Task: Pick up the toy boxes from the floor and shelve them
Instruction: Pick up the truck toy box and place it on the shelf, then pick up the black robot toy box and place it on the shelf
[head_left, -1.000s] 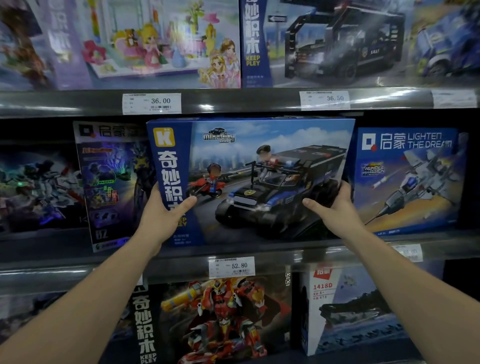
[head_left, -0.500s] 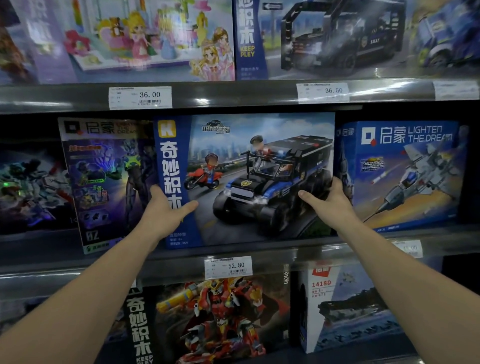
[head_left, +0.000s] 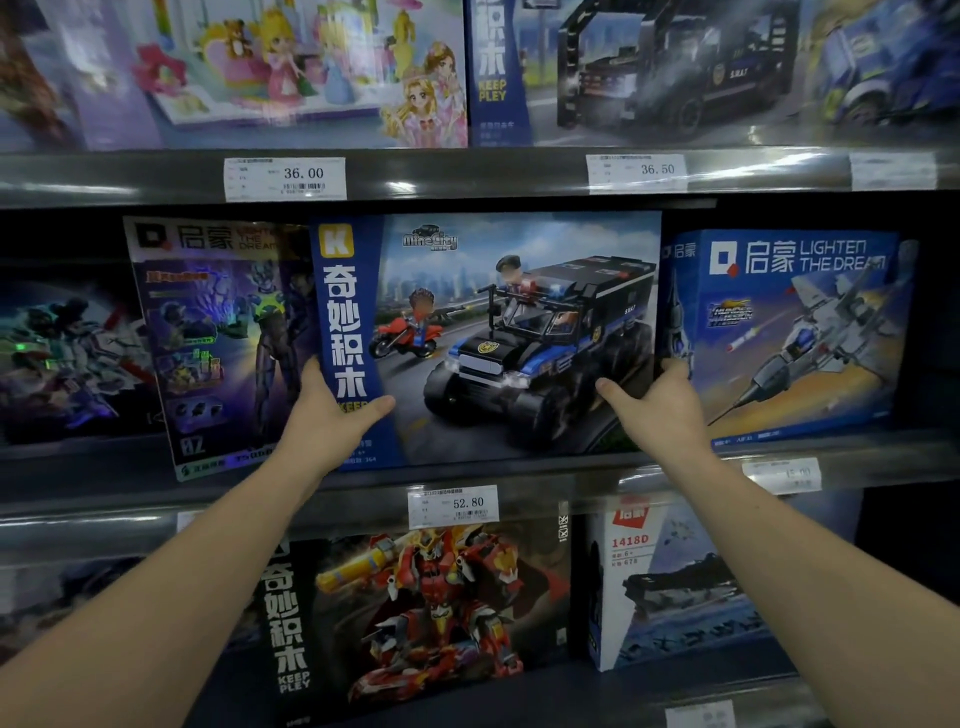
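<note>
currently the police truck box (head_left: 519, 332) is stood upright on the middle shelf (head_left: 519, 467), its lower edge at the shelf's front edge, between the purple robot box (head_left: 218, 343) on its left and the jet box (head_left: 800, 332) on its right. it is gripped at both lower sides: the left hand (head_left: 324, 415) is wrapped round the left edge with the thumb laid across the front face, and the right hand (head_left: 662, 405) is wrapped round the right edge, thumb on the front, fingers hidden behind. a 52.80 price tag (head_left: 453, 506) is fixed on the shelf lip just below the box.
</note>
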